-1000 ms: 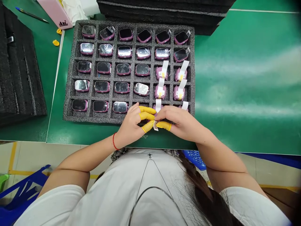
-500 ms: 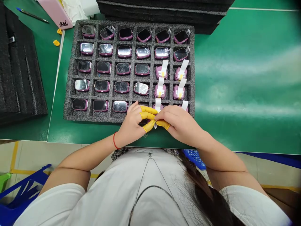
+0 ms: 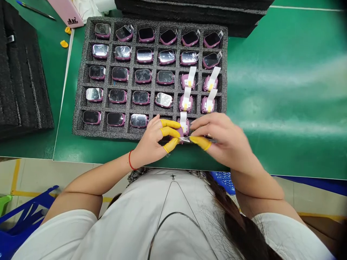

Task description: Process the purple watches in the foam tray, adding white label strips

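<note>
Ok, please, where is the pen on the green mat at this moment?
In the head view, the pen lies at the top left on the green mat, just left of the pink box and above the black foam pad.

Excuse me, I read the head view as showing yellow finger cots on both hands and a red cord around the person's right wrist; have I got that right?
Not quite: the head view shows the red cord around the person's left wrist, not the right. The yellow finger cots on the left hand and the right hand stand as you said.
</note>
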The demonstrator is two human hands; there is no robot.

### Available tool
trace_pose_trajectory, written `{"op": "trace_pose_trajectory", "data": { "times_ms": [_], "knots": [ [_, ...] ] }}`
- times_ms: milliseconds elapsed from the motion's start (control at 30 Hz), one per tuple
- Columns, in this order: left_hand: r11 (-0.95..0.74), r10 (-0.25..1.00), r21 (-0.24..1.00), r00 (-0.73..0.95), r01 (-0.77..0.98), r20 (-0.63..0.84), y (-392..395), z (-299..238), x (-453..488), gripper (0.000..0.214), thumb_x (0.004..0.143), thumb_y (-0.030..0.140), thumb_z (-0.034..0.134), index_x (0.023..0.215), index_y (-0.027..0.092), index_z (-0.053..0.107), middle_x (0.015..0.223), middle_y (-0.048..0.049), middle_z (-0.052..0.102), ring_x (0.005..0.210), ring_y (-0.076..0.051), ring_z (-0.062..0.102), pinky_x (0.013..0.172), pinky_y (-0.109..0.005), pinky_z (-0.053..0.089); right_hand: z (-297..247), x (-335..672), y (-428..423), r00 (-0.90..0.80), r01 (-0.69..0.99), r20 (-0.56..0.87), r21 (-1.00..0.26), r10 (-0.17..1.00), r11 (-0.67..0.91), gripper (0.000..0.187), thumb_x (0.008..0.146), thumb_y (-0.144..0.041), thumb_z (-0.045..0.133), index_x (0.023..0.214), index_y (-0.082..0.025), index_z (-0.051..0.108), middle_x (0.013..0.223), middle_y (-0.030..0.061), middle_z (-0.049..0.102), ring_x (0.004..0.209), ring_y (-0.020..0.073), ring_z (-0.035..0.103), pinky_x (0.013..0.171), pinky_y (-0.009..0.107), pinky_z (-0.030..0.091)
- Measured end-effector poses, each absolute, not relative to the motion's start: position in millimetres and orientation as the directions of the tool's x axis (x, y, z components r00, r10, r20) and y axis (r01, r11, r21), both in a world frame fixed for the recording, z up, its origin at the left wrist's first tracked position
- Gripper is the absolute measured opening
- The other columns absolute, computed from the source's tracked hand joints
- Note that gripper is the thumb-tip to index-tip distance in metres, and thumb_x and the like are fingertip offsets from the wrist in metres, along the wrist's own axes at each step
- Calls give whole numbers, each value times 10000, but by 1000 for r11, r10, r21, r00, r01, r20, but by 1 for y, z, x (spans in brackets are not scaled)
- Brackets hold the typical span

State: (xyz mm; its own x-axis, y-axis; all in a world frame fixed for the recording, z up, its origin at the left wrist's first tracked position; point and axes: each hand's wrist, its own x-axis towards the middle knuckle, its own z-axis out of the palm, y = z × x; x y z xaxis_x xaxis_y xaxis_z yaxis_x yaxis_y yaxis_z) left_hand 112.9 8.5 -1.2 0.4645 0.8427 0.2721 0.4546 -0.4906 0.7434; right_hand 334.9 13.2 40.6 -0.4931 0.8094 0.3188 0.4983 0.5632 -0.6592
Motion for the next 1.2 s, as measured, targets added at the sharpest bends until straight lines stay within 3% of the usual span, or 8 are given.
{"op": "trace_pose_trajectory", "data": {
  "times_ms": [100, 200, 300, 400, 500, 667, 1200],
  "knots": [
    [-554, 792, 694, 546, 460, 271, 6, -2, 108, 123, 888, 283, 588, 837, 242, 693, 1249, -61, 646, 1251, -229, 562, 1202, -580, 189, 39, 340, 21, -298, 433, 175, -851, 938, 297, 94, 840, -267, 692, 765, -233, 648, 955, 51, 660, 932, 215, 627, 842, 406, 504],
    [-570, 791, 659, 547, 491, 276, 3, -5, 107, 167, 898, 324, 616, 768, 230, 662, 1246, -48, 641, 1294, -245, 528, 1209, -588, 169, 25, 336, 29, -331, 346, -62, -936, 941, 60, 166, 816, -309, 706, 709, -200, 644, 971, 58, 636, 867, 189, 612, 771, 367, 503],
    [-511, 843, 668, 470, 541, 264, 1, -10, 111, 154, 862, 322, 686, 922, 217, 592, 1241, -51, 645, 1212, -210, 589, 1216, -547, 215, 15, 327, 33, -353, 316, -183, -946, 917, -67, 156, 815, -291, 684, 708, -185, 644, 966, 57, 615, 860, 174, 595, 772, 348, 489],
    [-483, 864, 648, 441, 589, 243, 1, -13, 114, 434, 827, 350, 732, 1157, 206, 491, 1243, -69, 641, 1171, -209, 607, 1215, -537, 238, 14, 322, 34, -368, 331, -190, -942, 910, -63, 140, 817, -243, 664, 694, -186, 630, 950, 56, 601, 935, 189, 575, 871, 371, 463],
    [-507, 855, 604, 448, 615, 261, 1, -16, 114, 578, 819, 402, 739, 1263, 196, 430, 1182, -58, 655, 1116, -214, 623, 1207, -530, 256, 16, 321, 35, -408, 387, -155, -922, 900, 17, 168, 834, -216, 639, 672, -190, 600, 928, 54, 605, 958, 198, 549, 942, 405, 415],
    [-523, 844, 613, 458, 592, 278, 3, -18, 114, 550, 843, 429, 710, 1259, 202, 431, 1187, -44, 646, 1122, -213, 618, 1208, -528, 238, 18, 319, 34, -454, 472, -127, -874, 882, 118, 149, 849, -196, 617, 701, -186, 612, 931, 59, 624, 952, 206, 528, 940, 425, 389],
    [-537, 838, 580, 465, 612, 286, 4, -19, 114, 491, 885, 498, 635, 1245, 213, 461, 1184, -42, 637, 1111, -214, 599, 1208, -522, 214, 16, 315, 28, -448, 536, -122, -830, 886, 157, 148, 840, -161, 620, 694, -180, 633, 952, 58, 622, 962, 213, 511, 917, 428, 400]
  ]
}}
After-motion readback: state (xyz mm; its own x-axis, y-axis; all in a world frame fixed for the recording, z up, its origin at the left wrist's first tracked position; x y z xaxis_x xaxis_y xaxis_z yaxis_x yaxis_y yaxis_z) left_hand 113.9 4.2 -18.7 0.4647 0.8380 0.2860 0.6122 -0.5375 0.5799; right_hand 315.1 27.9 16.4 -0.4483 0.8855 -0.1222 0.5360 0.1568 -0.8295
